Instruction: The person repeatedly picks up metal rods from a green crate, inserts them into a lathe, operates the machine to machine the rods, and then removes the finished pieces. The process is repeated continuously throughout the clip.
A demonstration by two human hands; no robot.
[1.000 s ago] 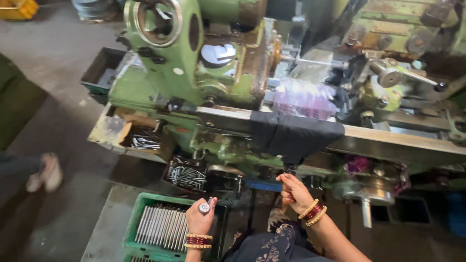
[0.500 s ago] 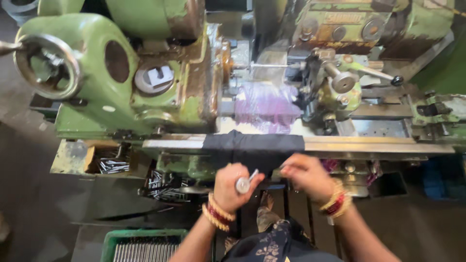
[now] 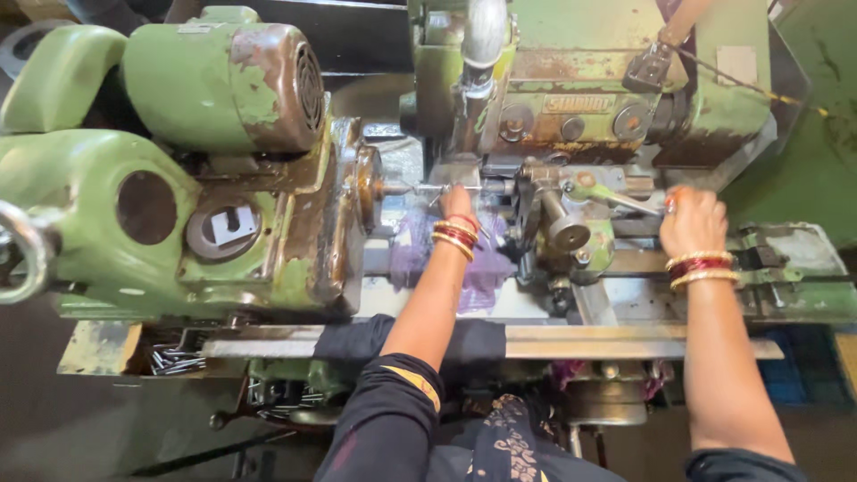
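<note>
Nearest the camera, the person's dark sleeves and patterned dark garment fill the bottom edge. Just beyond them a long pale metal rail [image 3: 625, 344] runs across the front of the machine, with a dark cloth [image 3: 357, 339] draped over it beside the left forearm.

Below and to the left of that rail sits a shallow rusty yellowish tray [image 3: 98, 348] – it holds a loose heap of thin grey metal rods [image 3: 174, 360], lying at mixed angles near its right end. More small metal pieces lie in the shadowed space under the rail, too dark to tell apart.

Further in, a crumpled sheet of purple plastic [image 3: 411, 254] lies on the machine bed under the left wrist, which wears red and gold bangles.

The left hand [image 3: 457, 203] reaches in to the slim silver metal rod [image 3: 428, 188] that sticks out sideways from the round rusty chuck [image 3: 366, 189]; its fingertips are closed at the rod (the grip itself is hidden behind the back of the hand, so whether it truly pinches the rod cannot be told).

The right hand [image 3: 692, 223], also bangled, is curled shut around the end of a green-grey metal lever [image 3: 616, 196] – the lever slants out from the tool block at the middle of the machine.

Farthest off rise the worn green painted lathe body [image 3: 107, 259] at left, its ribbed green motor housing [image 3: 223, 80] above, and the rust-stained green gearbox [image 3: 571, 98] behind the hands.
</note>
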